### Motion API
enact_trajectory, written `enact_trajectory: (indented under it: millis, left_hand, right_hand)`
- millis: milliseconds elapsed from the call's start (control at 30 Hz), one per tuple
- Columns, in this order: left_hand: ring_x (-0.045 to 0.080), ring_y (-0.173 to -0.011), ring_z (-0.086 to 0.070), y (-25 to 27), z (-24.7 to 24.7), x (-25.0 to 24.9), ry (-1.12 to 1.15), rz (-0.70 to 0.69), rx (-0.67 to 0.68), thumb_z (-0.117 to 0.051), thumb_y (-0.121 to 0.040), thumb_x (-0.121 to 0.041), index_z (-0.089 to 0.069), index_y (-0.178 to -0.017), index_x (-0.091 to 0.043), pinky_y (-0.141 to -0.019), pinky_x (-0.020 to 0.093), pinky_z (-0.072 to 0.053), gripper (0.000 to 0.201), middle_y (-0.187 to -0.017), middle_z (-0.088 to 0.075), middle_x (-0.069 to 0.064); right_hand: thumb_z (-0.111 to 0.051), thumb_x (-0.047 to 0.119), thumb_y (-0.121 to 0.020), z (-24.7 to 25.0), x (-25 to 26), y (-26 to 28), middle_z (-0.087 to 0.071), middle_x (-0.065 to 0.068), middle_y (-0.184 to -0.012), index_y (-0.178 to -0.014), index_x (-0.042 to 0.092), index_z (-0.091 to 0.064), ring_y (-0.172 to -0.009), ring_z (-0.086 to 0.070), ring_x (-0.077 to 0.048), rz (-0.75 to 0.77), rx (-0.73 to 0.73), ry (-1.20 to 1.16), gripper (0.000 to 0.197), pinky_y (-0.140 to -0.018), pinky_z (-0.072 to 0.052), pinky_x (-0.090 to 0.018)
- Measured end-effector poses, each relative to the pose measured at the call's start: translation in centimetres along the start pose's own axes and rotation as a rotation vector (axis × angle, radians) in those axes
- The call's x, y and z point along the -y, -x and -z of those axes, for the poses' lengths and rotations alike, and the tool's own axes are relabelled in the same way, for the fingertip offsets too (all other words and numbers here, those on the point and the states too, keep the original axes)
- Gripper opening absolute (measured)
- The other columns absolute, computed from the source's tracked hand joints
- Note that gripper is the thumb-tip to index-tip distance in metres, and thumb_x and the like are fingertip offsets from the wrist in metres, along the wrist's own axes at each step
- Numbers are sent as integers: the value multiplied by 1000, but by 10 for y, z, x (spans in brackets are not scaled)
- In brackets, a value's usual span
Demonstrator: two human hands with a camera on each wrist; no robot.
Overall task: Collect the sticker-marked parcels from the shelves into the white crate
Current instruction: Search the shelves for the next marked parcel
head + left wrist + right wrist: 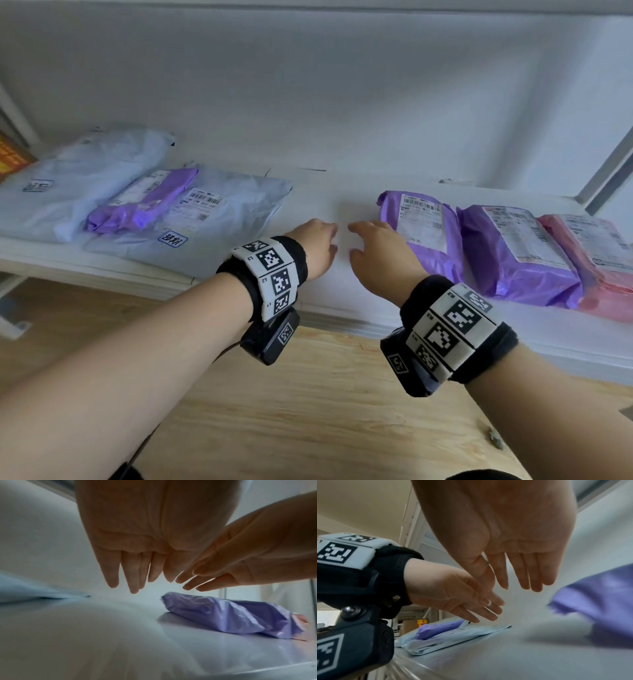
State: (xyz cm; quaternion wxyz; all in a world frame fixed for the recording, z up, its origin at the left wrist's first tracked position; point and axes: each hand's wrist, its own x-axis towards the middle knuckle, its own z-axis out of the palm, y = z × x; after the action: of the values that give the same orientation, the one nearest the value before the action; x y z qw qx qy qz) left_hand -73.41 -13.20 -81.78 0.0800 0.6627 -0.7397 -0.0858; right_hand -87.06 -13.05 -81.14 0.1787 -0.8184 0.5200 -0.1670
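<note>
A white shelf point(342, 291) runs across in front of a pale wall, with a light wooden floor point(308, 411) below its front edge and a metal upright at the far right. Both hands reach over a bare stretch of the shelf: the left hand point(317, 248) and the right hand point(380, 257) lie side by side, fingers point(113, 573) straight, close together and holding nothing, their tips just above the surface.

Just right of the right fingers lies a purple parcel point(423, 233) with a white barcode label, its print too small to read; beyond it sit a second purple parcel point(517, 257) and a pink parcel point(596, 263), each labelled.

Left of the left fingers lies a pale blue parcel point(219, 222) bearing a barcode label and a small blue-bordered sticker point(173, 238) with characters I cannot make out. A small purple parcel point(144, 202) rests on it, and another pale blue parcel point(78, 185) with a similar sticker lies farther left.
</note>
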Motion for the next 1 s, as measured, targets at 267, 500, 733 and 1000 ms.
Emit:
enact_trajectory:
  millis: [267, 500, 733, 1000]
  left_hand:
    - [32, -103, -56, 54, 13, 102, -148, 361, 70, -41, -96, -28, -57, -102, -3, -86, 34, -45, 30, -114, -57, 16]
    - [31, -112, -51, 71, -1, 131, -161, 356, 148, -36, -98, -28, -56, -113, -3, -95, 36, -40, 35, -122, -54, 17]
    - [29, -118, -44, 73, -4, 129, -58, 284, 96, -33, -100, -22, -52, -114, 1, -96, 31, -31, 33, -124, -50, 19]
    - [30, -114, -49, 66, -5, 122, 67, 252, -65, -37, -92, -6, -53, -102, 3, -92, 32, -37, 22, -118, -52, 15]
  right_hand:
    - [-43, 10, -92, -61, 77, -26, -35, -5, -149, -144, 12, -35, -136, -34, -21, 172, 259, -40, 52, -108, -32, -30]
    - [-40, 8, -94, -86, 112, -37, -42, -10, -142, -134, 6, -43, -132, -39, -25, 255, 400, 38, 41, -108, -33, -31]
    - [-35, 11, -94, -96, 109, -53, -57, -11, -121, -111, 7, -56, -112, -54, -28, 288, 421, 263, 28, -93, -43, -34]
    - [-34, 37, -96, -79, 86, -57, -60, -9, -111, -105, 11, -58, -104, -56, -27, 106, 417, 345, 37, -81, -43, -32]
